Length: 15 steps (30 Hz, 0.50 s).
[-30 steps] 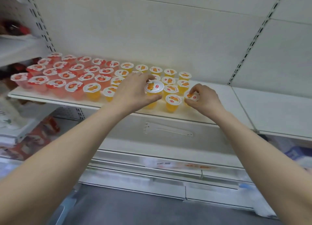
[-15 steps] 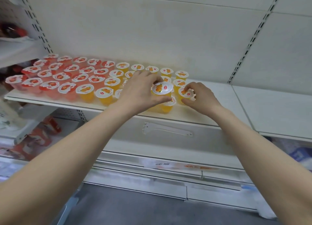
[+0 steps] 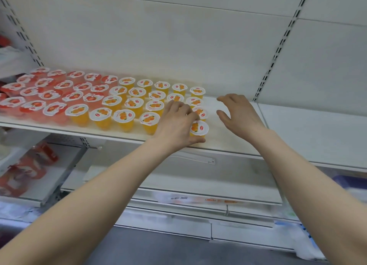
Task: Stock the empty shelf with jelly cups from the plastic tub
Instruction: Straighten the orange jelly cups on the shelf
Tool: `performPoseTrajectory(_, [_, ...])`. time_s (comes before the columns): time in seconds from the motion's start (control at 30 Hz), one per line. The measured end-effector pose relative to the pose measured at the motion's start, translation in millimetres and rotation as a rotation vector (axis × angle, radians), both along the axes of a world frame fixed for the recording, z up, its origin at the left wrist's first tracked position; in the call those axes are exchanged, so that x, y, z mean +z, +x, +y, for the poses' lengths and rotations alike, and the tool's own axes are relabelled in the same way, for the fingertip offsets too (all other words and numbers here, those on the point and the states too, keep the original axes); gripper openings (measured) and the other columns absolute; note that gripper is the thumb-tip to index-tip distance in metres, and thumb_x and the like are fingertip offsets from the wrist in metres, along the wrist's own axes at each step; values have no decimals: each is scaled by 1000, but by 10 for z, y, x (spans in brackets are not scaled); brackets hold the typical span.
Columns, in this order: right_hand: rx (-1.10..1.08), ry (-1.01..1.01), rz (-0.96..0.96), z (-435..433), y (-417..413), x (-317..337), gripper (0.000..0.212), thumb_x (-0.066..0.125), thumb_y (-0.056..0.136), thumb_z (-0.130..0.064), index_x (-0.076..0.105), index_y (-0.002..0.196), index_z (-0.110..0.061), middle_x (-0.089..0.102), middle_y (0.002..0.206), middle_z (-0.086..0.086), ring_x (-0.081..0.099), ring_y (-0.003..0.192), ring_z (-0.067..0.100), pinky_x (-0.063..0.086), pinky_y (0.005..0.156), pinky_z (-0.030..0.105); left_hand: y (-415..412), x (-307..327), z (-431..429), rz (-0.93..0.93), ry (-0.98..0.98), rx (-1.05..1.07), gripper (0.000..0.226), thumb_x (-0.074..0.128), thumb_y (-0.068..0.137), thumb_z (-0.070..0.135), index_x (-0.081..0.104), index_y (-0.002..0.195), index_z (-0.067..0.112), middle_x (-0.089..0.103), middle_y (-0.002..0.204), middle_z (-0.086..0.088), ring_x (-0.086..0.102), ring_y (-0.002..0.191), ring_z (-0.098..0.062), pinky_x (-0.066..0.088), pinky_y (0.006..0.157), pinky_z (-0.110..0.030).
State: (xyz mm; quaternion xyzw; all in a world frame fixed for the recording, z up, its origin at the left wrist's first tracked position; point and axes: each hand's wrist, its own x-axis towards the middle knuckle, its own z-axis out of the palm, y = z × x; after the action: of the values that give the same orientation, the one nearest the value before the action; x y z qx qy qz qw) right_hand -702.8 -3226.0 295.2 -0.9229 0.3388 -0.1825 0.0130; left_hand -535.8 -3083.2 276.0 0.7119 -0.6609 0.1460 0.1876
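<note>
About half done, I'd judge: shelf (image 3: 228, 143) holds rows of red jelly cups (image 3: 49, 93), then orange jelly cups (image 3: 131, 103). Front-row end cup (image 3: 199, 128) sits at the edge, left hand (image 3: 176, 123) clamped round it; right hand (image 3: 238, 113) hovers empty, fingers apart. Right stretch unstocked; tub out of view.

jelly cups (image 3: 123, 103) crowd shelf (image 3: 234, 141) left; right side open.

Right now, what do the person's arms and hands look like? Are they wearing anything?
Both arms are bare: the left arm and right arm show no sleeves as far as the picture reaches. The left hand and right hand wear no gloves. No watch, bracelet or ring shows.
</note>
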Motion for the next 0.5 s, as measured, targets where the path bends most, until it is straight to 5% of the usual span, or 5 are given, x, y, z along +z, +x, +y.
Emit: performPoseTrajectory(0.5, [50, -95, 34, 131, 128, 132, 44, 54, 96, -26, 51, 136, -9, 54, 133, 13, 46, 121, 35, 38, 102, 44, 43, 10, 59, -39, 6, 65, 68, 59, 73, 72, 65, 119, 22, 60, 119, -4, 46, 122, -29, 28, 111, -51])
